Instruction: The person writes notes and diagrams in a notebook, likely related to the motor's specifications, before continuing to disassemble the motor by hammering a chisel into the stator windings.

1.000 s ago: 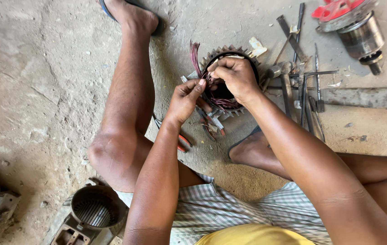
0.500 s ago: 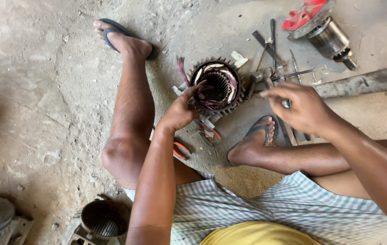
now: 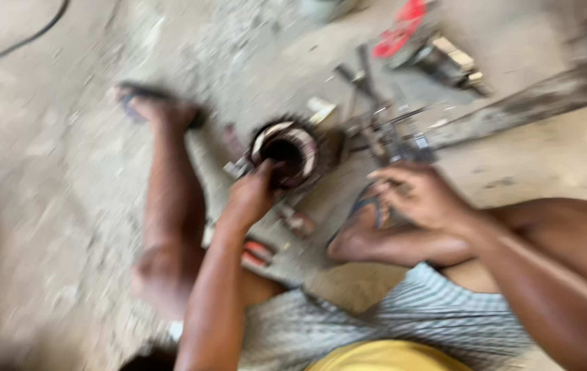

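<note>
While the whole view is smeared by motion, we can make out our left hand point(image 3: 256, 196) closed on the near rim of the motor stator point(image 3: 285, 152), a round dark ring with pale windings that sits on the concrete floor point(image 3: 46, 137); the fingers curl over its edge, though the blur hides exactly how they grip. Our right hand point(image 3: 421, 196) hovers well to the right of the stator, fingers loosely bent and half open, and we cannot tell whether it holds anything. Just beyond that hand lies a cluster of metal hand tools point(image 3: 383, 130), and farther past them a red-and-grey motor part point(image 3: 424, 45). Under the right hand rests a foot in a blue sandal point(image 3: 366, 209). Between the two hands the floor is bare. To the left of the left hand our leg point(image 3: 170, 199) stretches out, and beyond it the floor lies open.
</note>
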